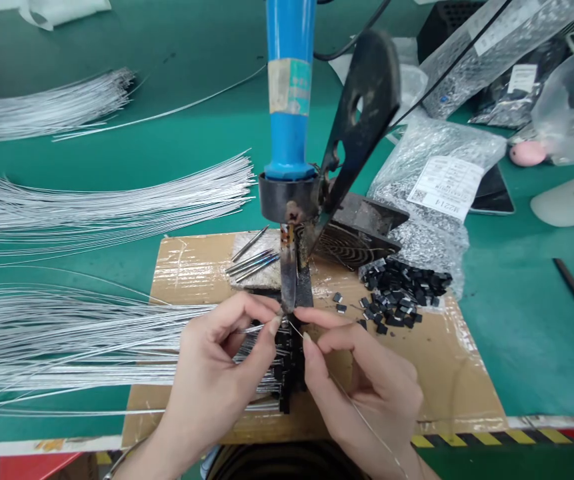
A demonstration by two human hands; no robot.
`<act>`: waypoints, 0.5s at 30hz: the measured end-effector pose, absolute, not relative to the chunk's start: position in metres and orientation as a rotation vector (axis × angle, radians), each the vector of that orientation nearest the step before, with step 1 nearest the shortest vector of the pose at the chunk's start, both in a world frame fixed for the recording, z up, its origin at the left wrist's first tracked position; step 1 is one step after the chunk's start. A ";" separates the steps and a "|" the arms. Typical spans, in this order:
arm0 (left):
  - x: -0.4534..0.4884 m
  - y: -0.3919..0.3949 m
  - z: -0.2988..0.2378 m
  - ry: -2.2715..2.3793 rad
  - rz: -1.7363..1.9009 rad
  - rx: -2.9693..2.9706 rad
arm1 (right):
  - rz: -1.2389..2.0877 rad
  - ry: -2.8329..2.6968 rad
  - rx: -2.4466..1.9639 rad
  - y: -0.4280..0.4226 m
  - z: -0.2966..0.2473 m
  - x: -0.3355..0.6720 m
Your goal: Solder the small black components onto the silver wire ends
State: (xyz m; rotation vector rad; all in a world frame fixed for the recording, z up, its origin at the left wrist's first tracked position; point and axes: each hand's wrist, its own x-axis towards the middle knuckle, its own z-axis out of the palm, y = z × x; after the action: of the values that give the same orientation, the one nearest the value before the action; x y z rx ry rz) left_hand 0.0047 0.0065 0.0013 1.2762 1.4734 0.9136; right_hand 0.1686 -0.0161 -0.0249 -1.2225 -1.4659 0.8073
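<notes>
A soldering iron with a blue handle (289, 143) hangs upright in a black metal bracket (361, 107), its flat tip (288, 277) pointing down between my hands. My left hand (221, 373) is closed in a pinch on the end of a thin white wire, just below the tip; the fingertips cover the exact joint. My right hand (367, 377) pinches a thin strand of solder wire (374, 432), whose end reaches toward the iron's tip. Beneath the fingers, a row of black connectors (285, 373) with white wires (91, 340) attached runs along a dark strip.
Small black components (401, 293) lie heaped on the cardboard (447, 373) at right. Spare metal tips (254, 263) rest on a pale pad behind my left hand. More wire bundles (127, 197) cover the left of the green mat. Bubble-wrapped packages (427, 193) stand at the back right.
</notes>
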 end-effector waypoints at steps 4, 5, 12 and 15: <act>0.006 0.006 0.001 1.475 0.912 1.274 | 0.765 -1.475 -1.213 -0.016 -0.026 0.168; 0.005 0.006 0.000 1.480 0.913 1.278 | 0.745 -1.480 -1.205 -0.016 -0.026 0.168; 0.004 0.005 0.001 1.490 0.914 1.295 | 0.714 -1.476 -1.177 -0.013 -0.023 0.167; 0.004 0.005 0.001 1.479 0.930 1.301 | 0.707 -1.474 -1.177 -0.012 -0.023 0.166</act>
State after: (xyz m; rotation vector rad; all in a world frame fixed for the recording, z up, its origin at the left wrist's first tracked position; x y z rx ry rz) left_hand 0.0043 0.0053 0.0011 1.3012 1.4791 0.9300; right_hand 0.1665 -0.0121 -0.0233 -1.1772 -1.4745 0.7068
